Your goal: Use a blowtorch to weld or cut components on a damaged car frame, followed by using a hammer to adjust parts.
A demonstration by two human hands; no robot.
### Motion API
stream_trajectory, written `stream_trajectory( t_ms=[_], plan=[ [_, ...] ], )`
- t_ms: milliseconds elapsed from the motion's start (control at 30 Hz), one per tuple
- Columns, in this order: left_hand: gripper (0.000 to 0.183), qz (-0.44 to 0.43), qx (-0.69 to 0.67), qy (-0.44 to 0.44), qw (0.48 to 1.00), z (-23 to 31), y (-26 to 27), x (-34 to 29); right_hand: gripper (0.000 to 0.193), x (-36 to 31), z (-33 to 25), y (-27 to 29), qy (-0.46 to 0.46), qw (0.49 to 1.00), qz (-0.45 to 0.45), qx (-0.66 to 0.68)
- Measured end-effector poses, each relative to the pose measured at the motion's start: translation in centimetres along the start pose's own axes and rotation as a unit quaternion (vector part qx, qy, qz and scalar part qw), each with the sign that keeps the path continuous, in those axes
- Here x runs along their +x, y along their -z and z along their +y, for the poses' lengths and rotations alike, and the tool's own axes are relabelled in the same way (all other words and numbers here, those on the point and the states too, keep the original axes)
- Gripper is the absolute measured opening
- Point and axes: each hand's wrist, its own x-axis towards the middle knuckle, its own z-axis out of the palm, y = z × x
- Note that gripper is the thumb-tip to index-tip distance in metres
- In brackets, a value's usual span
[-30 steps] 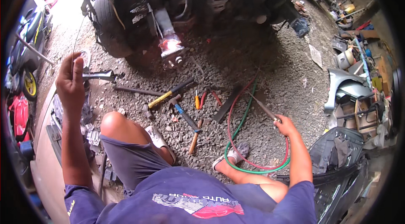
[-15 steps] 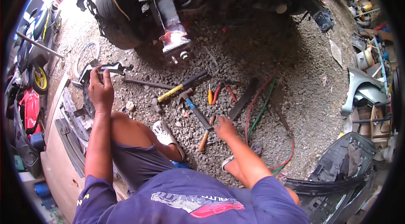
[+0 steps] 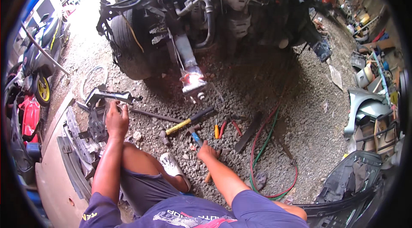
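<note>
A blue-handled hammer (image 3: pixel 197 138) lies with its head on the gravel. My right hand (image 3: pixel 207 152) is closed round the lower part of its handle. A wooden handle end (image 3: pixel 208 177) shows below that hand. My left hand (image 3: pixel 116 120) is raised just below a black metal bracket (image 3: pixel 115 95), with its fingers apart. Beyond the right hand lie a yellow-and-black-handled hammer (image 3: pixel 184 124), an orange-handled screwdriver (image 3: pixel 216 130) and red-handled pliers (image 3: pixel 222 129).
The stripped front of a vehicle (image 3: pixel 206 17) stands ahead, with a bright-lit rail end (image 3: pixel 194 83) sticking out toward me. Red and green hoses (image 3: pixel 256 158) curve across the gravel at right. A silver fender (image 3: pixel 356 105) and a motorcycle (image 3: pixel 40 65) flank the area.
My right hand has moved left from beside the hammer handles and closed on the blue one. My left hand has drawn slightly back from the bracket. The view has tilted up.
</note>
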Motion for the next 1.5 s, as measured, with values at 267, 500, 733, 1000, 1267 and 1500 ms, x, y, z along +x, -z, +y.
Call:
stream_trajectory(
  t_ms=[267, 500, 733, 1000, 1267, 1500],
  plan=[
    [0.032, 0.021, -0.063, 0.005, 0.998, -3.2, -0.7, 0.4, 0.042, -9.1, 9.2, 10.1, 0.164, 0.832, -0.293, 0.441],
    [0.032, 0.006, -0.170, -0.039, 0.985, -0.8, -1.0, 1.0, 0.080, -28.9, 6.1, 24.8, 0.423, 0.901, 0.072, 0.061],
    [0.032, -0.021, -0.152, -0.011, 0.988, -2.4, 0.0, 0.5, 0.078, -33.0, -4.5, 31.0, 0.452, 0.826, 0.336, 0.015],
    [0.029, -0.003, -0.163, -0.001, 0.987, -5.1, 0.9, 0.6, 0.072, -31.1, -6.5, 32.3, 0.413, 0.839, 0.354, 0.028],
    [0.028, 0.004, -0.148, 0.000, 0.989, -6.7, 0.5, 0.4, 0.077, -31.8, -6.7, 32.1, 0.220, 0.933, 0.283, -0.010],
    [0.028, -0.020, -0.150, 0.019, 0.988, -5.8, 0.7, 0.6, 0.077, -29.4, -4.4, 29.4, 0.272, 0.899, 0.342, -0.030]
  ],
)
